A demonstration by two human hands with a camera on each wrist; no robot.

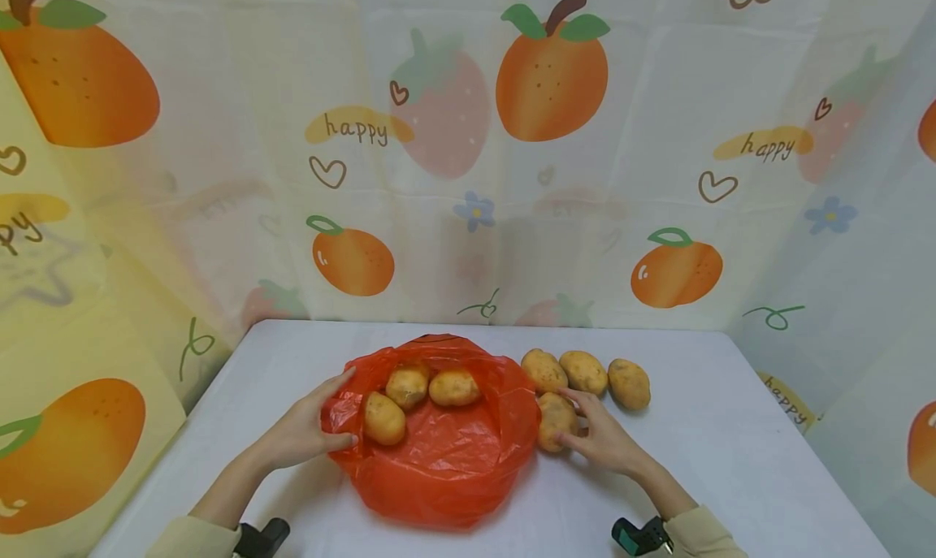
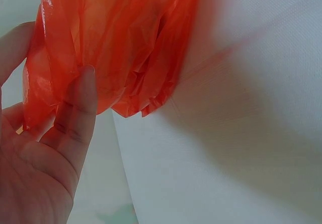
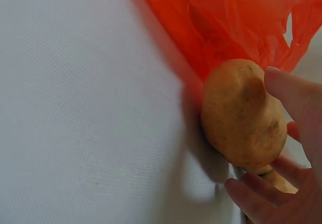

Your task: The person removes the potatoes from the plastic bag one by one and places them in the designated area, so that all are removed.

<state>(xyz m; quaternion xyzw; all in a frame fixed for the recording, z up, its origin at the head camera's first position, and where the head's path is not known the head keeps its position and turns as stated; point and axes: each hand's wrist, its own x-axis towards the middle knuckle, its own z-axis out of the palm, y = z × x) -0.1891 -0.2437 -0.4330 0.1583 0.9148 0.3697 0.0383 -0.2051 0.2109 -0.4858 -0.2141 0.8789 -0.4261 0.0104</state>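
An open red plastic bag [image 1: 446, 469] stands on the table, with three potatoes [image 1: 384, 419] visible inside its mouth. My left hand [image 1: 303, 432] holds the bag's left rim, fingers and thumb spread along the plastic. In the left wrist view, the red plastic [image 2: 131, 43] passes between thumb and fingers. Just outside the bag's right side, my right hand [image 1: 607, 438] grips a potato [image 1: 553, 424] between thumb and fingers. The right wrist view shows that potato [image 3: 241, 116] close against the bag, the thumb on one side and fingertips by its lower end.
Behind the gripped potato, three more lie in a row: a left one [image 1: 543, 369], a middle one [image 1: 584, 372] and a right one [image 1: 629, 384]. A white-covered table [image 1: 731, 469] carries everything. A fruit-printed curtain [image 1: 468, 176] hangs along its back and sides.
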